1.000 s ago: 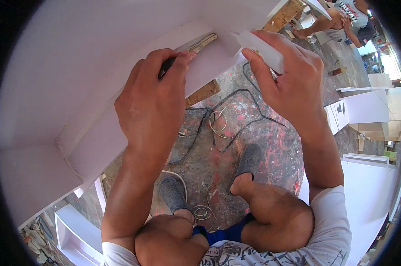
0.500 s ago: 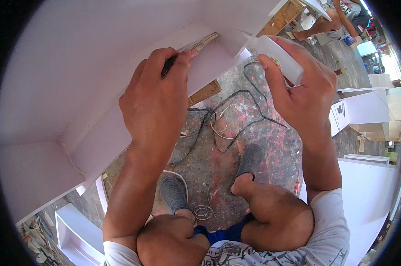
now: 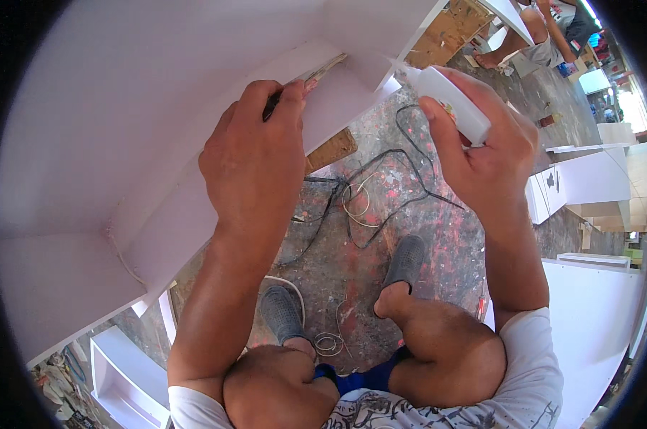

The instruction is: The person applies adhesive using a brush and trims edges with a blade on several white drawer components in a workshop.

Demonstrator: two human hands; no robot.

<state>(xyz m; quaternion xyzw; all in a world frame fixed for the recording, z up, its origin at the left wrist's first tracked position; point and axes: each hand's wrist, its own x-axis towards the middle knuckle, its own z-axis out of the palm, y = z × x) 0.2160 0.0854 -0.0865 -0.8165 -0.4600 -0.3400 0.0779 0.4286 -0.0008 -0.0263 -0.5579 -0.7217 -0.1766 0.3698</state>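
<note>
My left hand (image 3: 252, 154) is closed round a thin tool (image 3: 328, 66) with a dark grip and a narrow, pale, worn tip. That tip points into the inner corner of a large white cabinet-like piece (image 3: 159, 93). In my right hand (image 3: 498, 161) is a white plastic squeeze bottle (image 3: 458, 107) with a small coloured label, tilted so its nozzle points up and left. The nozzle lies close to the outer edge of the piece's end panel; whether they touch, I cannot tell. My fingers cover the tool's grip and part of the bottle.
Black cable (image 3: 409, 154) and a pale cord (image 3: 328, 344) lie on the paint-spotted floor near my feet. A red-handled screwdriver (image 3: 481, 307) is by my right knee. White panels (image 3: 588, 322) stand at right, a small white box (image 3: 126, 379) lower left. Another person (image 3: 545, 32) sits far right.
The bottle has tilted a little and its nozzle now shows beside the panel edge. The tool in my left hand has shifted slightly to the left. Both hands keep their hold.
</note>
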